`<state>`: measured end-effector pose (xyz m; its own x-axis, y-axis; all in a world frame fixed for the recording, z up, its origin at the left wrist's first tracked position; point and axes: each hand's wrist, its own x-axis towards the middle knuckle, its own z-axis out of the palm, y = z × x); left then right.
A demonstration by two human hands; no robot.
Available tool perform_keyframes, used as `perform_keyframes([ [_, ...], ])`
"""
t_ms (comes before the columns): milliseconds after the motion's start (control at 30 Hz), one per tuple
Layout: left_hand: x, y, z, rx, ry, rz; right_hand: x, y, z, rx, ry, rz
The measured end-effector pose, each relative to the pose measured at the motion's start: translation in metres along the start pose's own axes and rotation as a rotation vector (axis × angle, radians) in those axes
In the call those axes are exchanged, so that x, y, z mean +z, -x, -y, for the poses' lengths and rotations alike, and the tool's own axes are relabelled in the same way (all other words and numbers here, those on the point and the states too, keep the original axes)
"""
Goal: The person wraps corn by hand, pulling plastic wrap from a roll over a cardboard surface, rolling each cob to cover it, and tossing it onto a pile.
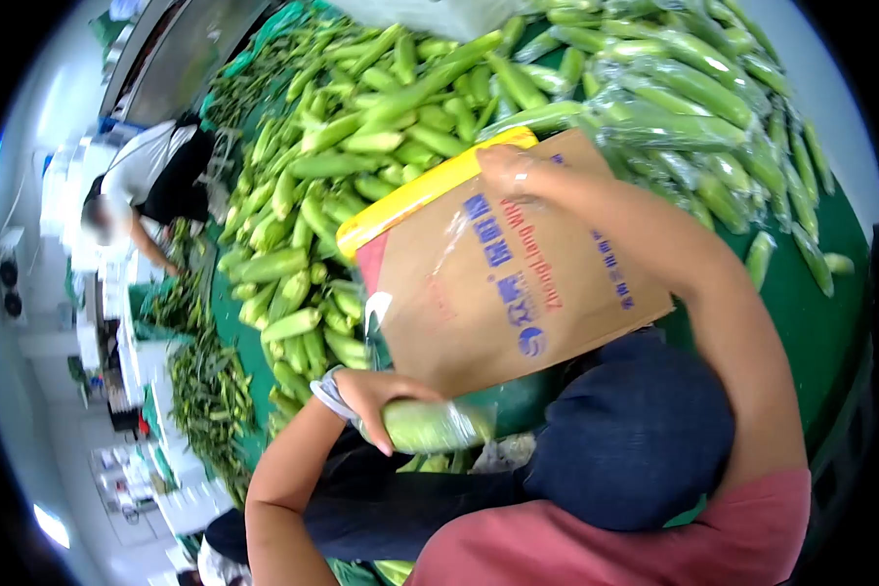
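Observation:
My left hand is wrapped around a green ear of corn, which has clear cling film over it. The film stretches from the corn towards a brown cardboard cling film box with blue and red print. A yellow strip runs along the box's far edge. At the right end of that strip my right hand is closed on it, with the fingertips partly hidden. Beyond the box lies a heap of unwrapped corn ears.
Several film-wrapped corn ears are piled at upper right on the green table surface. Stripped green husks lie at left. Another person bends over the husks. A rounded dark blue cloth shape sits between my arms.

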<state>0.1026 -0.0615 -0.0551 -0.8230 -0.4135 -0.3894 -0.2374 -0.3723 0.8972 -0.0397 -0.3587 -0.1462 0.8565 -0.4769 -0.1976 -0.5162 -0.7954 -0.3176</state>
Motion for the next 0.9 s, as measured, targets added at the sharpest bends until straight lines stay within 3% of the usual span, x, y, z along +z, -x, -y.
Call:
perform_keyframes([
  [33,0.010,0.008,-0.014,-0.047,0.467,-0.030,0.003,0.011,0.002,-0.008,-0.117,-0.030],
  [67,0.020,0.020,-0.001,0.062,0.687,-0.102,0.021,0.011,-0.009,-0.248,0.163,-0.061],
  [100,0.032,0.016,-0.002,0.262,0.893,-0.242,-0.018,0.033,0.019,-0.351,0.456,0.286],
  [133,0.039,0.002,-0.005,0.478,1.077,-0.370,0.002,0.049,0.030,-0.241,0.035,-0.025],
  [167,0.042,-0.008,-0.012,0.513,1.051,-0.619,0.022,0.067,0.036,-0.124,-0.389,-0.326],
  [200,0.042,-0.020,-0.018,0.548,1.021,-0.859,-0.004,0.088,0.057,-0.168,-0.528,0.026],
  [233,0.037,-0.032,-0.020,0.574,0.897,-1.032,0.018,0.101,0.071,-0.342,-1.136,0.139],
  [267,0.031,-0.041,-0.019,0.539,0.762,-1.186,0.050,0.107,0.089,-0.393,-1.304,0.204],
  [333,0.017,-0.055,-0.027,0.609,0.692,-1.200,0.047,0.145,0.123,-0.405,-1.624,0.382],
  [367,0.013,-0.062,-0.031,0.713,0.766,-1.235,0.036,0.159,0.139,-0.284,-2.158,0.551],
  [400,0.009,-0.068,-0.032,0.730,0.765,-1.226,0.032,0.153,0.127,-0.320,-2.156,0.971],
  [433,0.004,-0.073,-0.033,0.795,0.676,-1.293,0.029,0.152,0.120,-0.314,-2.141,0.966],
  [467,0.001,-0.076,-0.034,0.858,0.586,-1.365,0.028,0.152,0.114,-0.296,-1.932,0.719],
  [533,-0.006,-0.071,-0.068,0.717,0.278,-1.846,0.027,0.152,0.108,-0.269,-1.486,0.286],
  [600,-0.022,-0.058,-0.064,0.659,0.330,-2.019,0.017,0.151,0.101,-0.238,-0.882,-0.220],
  [633,-0.027,-0.050,-0.058,0.678,0.457,-1.865,0.003,0.153,0.095,-0.222,-0.503,-0.514],
  [667,-0.039,-0.050,-0.049,0.769,0.741,-1.774,-0.008,0.153,0.084,-0.217,-0.254,-0.588],
  [733,-0.061,-0.058,-0.017,0.690,1.140,-1.531,-0.030,0.154,0.059,-0.280,0.172,-0.689],
  [767,-0.076,-0.061,0.021,0.551,1.240,-1.348,-0.039,0.155,0.049,-0.341,0.348,-0.718],
  [800,-0.082,-0.064,0.021,0.394,1.224,-1.255,-0.041,0.157,0.038,-0.360,0.337,-0.727],
  [833,-0.084,-0.071,-0.003,0.225,1.303,-1.311,-0.042,0.160,0.024,-0.370,0.335,-0.744],
  [867,-0.088,-0.061,0.002,0.234,1.309,-1.321,-0.041,0.166,0.005,-0.362,0.298,-0.761],
  [900,-0.091,-0.050,0.011,0.262,1.150,-1.513,-0.038,0.177,-0.017,-0.349,0.265,-0.776],
])
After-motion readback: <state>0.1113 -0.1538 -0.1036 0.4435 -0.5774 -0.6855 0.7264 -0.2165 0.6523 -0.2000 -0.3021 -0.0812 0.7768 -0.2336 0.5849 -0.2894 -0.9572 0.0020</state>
